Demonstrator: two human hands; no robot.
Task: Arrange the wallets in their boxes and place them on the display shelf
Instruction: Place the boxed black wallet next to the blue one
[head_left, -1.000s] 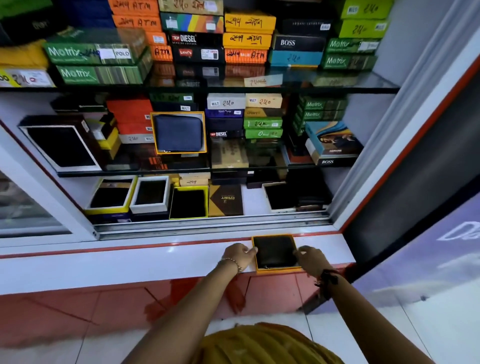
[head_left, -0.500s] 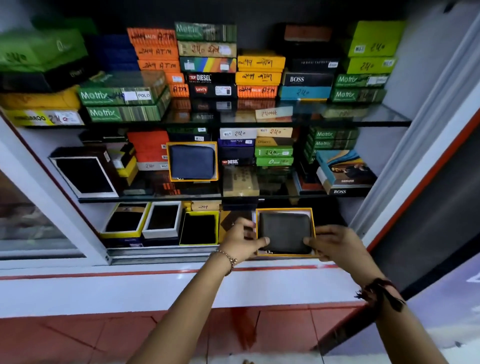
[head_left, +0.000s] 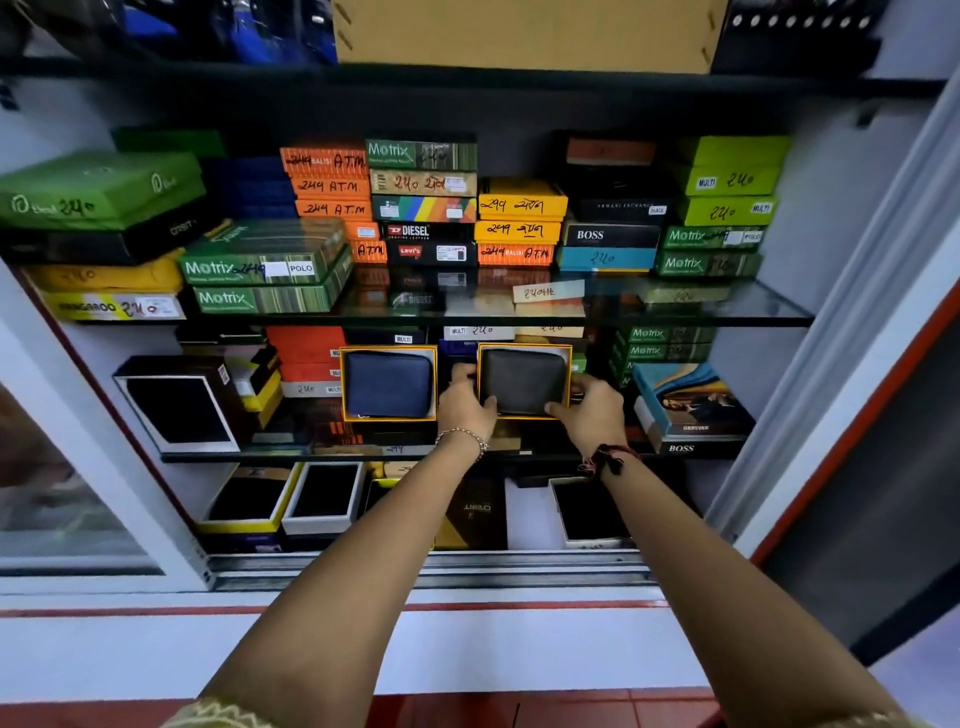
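Both hands grip one open box (head_left: 523, 381) by its sides: the left hand (head_left: 464, 408) is closed on the lower left corner with the thumb laid across the front edge, the right hand (head_left: 592, 408) is closed on the lower right corner, and between them the box stands tilted up on the middle glass shelf (head_left: 218, 457), its face turned out toward the room. Inside it sits a dark wallet (head_left: 523, 382), smooth and rounded at the corners, framed by the box's orange rim. Just to its left stands a matching orange-rimmed box holding a blue wallet (head_left: 388, 384), propped at the same angle and already on show. Whether the held box rests fully on the glass cannot be told from here (the hands cover its lower edge), so this placement looks nearly finished rather than done; letting go and perhaps squaring it with its neighbour appears to be what remains for this one. Below, on the bottom shelf, several more open boxes (head_left: 324, 493) lie flat with dark contents, and those may yet need arranging. Stacks of closed boxes (head_left: 423, 202), green, orange, yellow and black and marked with handwritten prices, fill the top shelf behind and above.
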